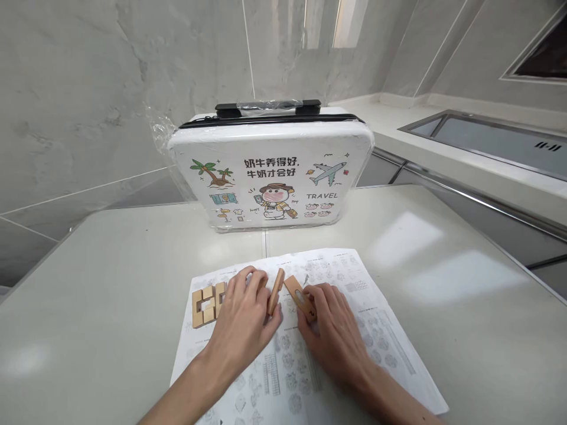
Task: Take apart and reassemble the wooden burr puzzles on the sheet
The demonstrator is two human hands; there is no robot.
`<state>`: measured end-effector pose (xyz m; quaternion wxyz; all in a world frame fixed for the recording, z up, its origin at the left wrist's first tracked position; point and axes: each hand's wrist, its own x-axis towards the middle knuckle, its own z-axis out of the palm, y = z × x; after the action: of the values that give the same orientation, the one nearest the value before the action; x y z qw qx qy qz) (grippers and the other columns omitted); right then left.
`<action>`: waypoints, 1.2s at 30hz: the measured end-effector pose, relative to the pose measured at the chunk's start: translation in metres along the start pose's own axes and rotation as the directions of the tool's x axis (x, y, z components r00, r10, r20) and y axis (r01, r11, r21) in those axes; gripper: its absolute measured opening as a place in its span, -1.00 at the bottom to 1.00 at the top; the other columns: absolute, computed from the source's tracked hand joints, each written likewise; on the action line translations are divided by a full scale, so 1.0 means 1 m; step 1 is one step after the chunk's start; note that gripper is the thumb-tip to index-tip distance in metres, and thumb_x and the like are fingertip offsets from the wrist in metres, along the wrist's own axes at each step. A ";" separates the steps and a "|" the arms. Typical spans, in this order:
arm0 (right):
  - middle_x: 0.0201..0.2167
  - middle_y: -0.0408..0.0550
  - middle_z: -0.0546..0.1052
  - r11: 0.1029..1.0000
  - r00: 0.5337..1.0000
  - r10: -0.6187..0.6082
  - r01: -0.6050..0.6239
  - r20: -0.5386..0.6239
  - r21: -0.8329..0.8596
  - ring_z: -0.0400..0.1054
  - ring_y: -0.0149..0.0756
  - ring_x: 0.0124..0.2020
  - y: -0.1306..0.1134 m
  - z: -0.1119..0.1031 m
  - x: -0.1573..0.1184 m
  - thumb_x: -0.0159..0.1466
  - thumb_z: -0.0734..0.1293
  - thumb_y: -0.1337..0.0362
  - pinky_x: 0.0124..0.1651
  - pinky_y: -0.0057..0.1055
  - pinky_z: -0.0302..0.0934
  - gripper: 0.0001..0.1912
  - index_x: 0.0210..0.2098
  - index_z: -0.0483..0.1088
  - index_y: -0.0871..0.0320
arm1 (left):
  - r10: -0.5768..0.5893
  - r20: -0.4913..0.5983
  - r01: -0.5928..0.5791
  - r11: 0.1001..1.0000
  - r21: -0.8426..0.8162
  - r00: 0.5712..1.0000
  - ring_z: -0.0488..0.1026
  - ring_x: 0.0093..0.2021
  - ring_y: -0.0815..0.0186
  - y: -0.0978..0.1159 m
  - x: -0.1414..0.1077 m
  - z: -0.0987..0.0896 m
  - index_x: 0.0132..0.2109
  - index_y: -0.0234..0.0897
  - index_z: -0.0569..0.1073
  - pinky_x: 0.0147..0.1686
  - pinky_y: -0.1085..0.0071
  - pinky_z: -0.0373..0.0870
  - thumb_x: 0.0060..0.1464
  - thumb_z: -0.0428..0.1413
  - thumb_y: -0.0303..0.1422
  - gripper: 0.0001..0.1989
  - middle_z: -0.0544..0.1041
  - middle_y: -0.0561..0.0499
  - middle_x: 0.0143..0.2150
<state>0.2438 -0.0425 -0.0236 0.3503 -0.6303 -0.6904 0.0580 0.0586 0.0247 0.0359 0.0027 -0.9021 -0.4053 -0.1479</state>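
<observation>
My left hand (243, 316) is closed on a narrow notched wooden puzzle piece (275, 293), held on edge between thumb and fingers. Part of that piece, and anything further under the fingers, is hidden. In my right hand (330, 324) is a second wooden puzzle piece (292, 287), tilted, with an oval opening and a dark mark near its lower end. The two pieces point towards each other at the top with a small gap between them. Beside my left hand, several notched wooden blocks (197, 310) lie grouped; the hand partly covers the group's right side.
Under both hands lies a large white sheet (328, 265) printed with puzzle diagrams, on a pale glossy table (478, 336). Behind it stands a white cartoon-printed case (283, 141) in clear plastic wrap. A counter (385, 118) with an inset glass panel (496, 141) runs along the right.
</observation>
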 end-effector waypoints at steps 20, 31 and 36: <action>-0.36 -0.14 0.53 0.869 0.983 0.176 -0.182 0.057 0.460 0.44 -0.28 -0.43 -0.001 -0.016 0.006 0.59 0.11 0.27 -0.37 -0.39 0.40 -0.66 0.25 0.36 0.07 | -0.221 0.494 0.540 0.266 -0.799 0.841 0.24 -0.66 0.38 0.023 -0.025 0.001 -0.27 -0.16 0.30 -0.50 0.41 0.33 0.48 -0.10 0.13 -0.50 0.37 0.19 -0.69; 0.16 0.07 0.61 0.915 0.991 0.042 -0.088 0.124 0.393 0.59 -0.09 0.04 0.000 -0.020 0.009 0.58 0.12 0.33 0.02 -0.18 0.58 -0.44 0.52 0.18 -0.05 | -0.227 0.496 0.538 0.190 -0.821 0.838 0.17 -0.69 0.40 0.023 -0.033 0.010 -0.22 -0.18 0.35 -0.57 0.44 0.19 0.49 -0.08 0.08 -0.54 0.30 0.22 -0.71; 0.30 0.05 0.53 0.907 0.984 -0.039 -0.038 0.173 0.419 0.56 -0.11 0.13 0.003 -0.024 0.011 0.58 0.10 0.37 0.09 -0.16 0.57 -0.40 0.55 0.11 -0.12 | -0.195 0.524 0.549 0.107 -0.829 0.829 0.10 -0.70 0.45 0.022 -0.033 0.008 -0.24 -0.18 0.34 -0.64 0.47 0.11 0.45 -0.01 0.10 -0.54 0.24 0.23 -0.66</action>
<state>0.2600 -0.0401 -0.0028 0.4149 -0.5321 -0.6903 0.2611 0.0560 -0.0129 0.0215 -0.6509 -0.5782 -0.4350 -0.2297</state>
